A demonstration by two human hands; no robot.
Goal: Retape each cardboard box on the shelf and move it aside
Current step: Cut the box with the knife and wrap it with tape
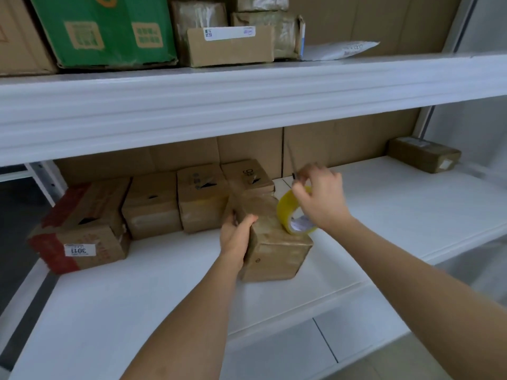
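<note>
The tape-wrapped cardboard box [274, 242] stood on the white lower shelf [137, 297], near its front, its long axis running near to far. The left hand [236, 237] gripped the box's left side, fingers curled over the top edge. Just right of it, the right hand [319, 198] pinched something above the yellow tape roll [290, 212] resting on the box's far right corner; whether that was a tape end was too blurred to tell. Glossy, wrinkled brown boxes [153, 207] lined the far left.
</note>
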